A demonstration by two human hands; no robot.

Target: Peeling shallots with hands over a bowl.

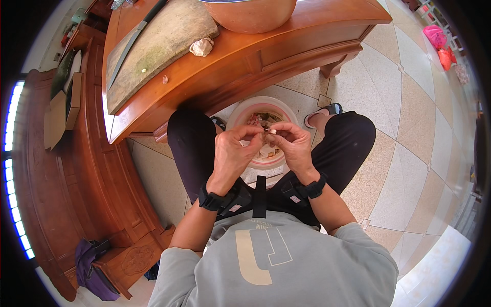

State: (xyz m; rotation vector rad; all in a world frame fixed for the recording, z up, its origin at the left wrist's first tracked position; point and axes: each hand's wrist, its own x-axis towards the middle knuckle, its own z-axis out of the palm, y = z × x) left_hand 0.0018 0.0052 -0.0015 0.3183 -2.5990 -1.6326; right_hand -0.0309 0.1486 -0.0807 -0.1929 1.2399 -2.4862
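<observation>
A small pale garlic clove (272, 131) is pinched between the thumb and forefinger of my right hand (294, 147). The fingertips of my left hand (236, 149) meet it from the other side, closed at its end; exactly what they grip is partly hidden. Both hands hover above a round waste bin (234, 117) with a pink-banded rim, which holds scraps and papery peel. On the wooden table, a garlic bulb (201, 47) rests at the edge of a worn wooden chopping board (168, 42). A tiny peeled clove (144, 70) lies on the board, and a pinkish unpeeled clove (165, 79) beside it.
A long-bladed knife (128, 53) lies across the board. Beside the board stands a large brown basin (249, 17). My knees flank the bin below the table (230, 67). To the left is a carved wooden bench (96, 172) with an opened cardboard box (63, 111).
</observation>
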